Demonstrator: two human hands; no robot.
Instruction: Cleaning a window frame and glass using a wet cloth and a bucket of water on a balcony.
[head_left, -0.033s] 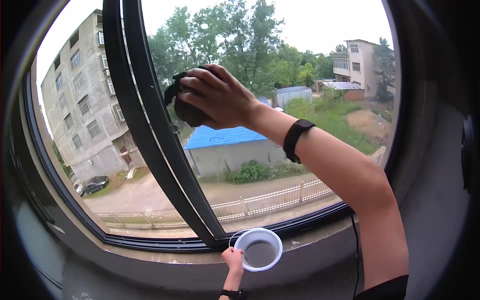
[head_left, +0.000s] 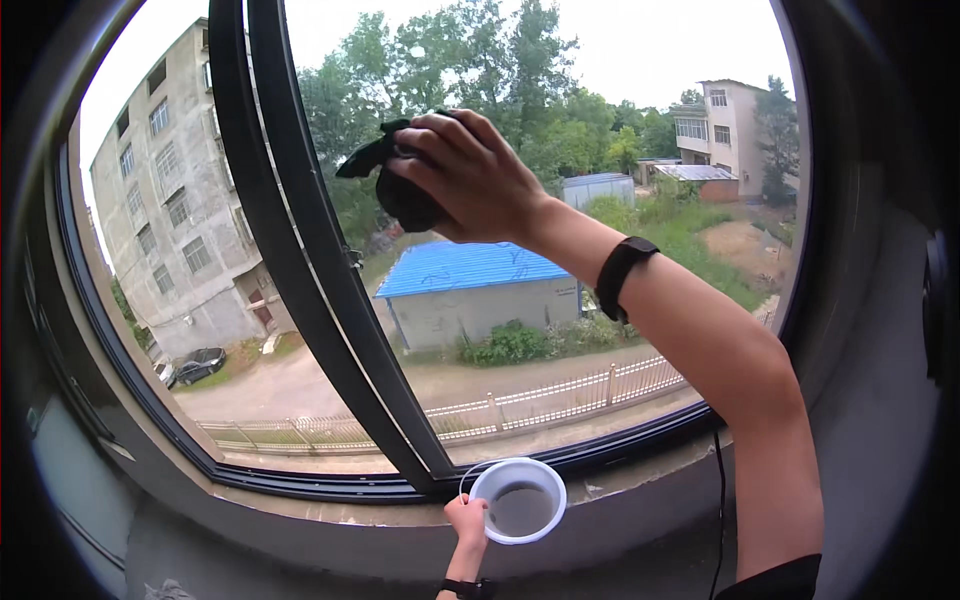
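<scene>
A black cloth [head_left: 408, 205] is gripped in the right hand [head_left: 485, 180], its fingers curled over it, at the upper left of the window pane [head_left: 600, 345], just right of the dark window frame [head_left: 308, 200]. Whether it is pressed to the glass cannot be told for certain. A loose corner is left sticking out to the left; it could be snagged on the small latch [head_left: 354, 258] below if the cloth were swept down along the frame.

The left side of a white bucket [head_left: 517, 472] is pinched by the left hand [head_left: 465, 515], near the wire handle [head_left: 463, 482]; whether rim or handle is pinched is unclear. Murky water [head_left: 520, 515] is held inside. Whether the bucket is supported by the sill [head_left: 625, 479] is not shown, so with one-sided support it could be tipped and spilled during a long reach by the right arm.
</scene>
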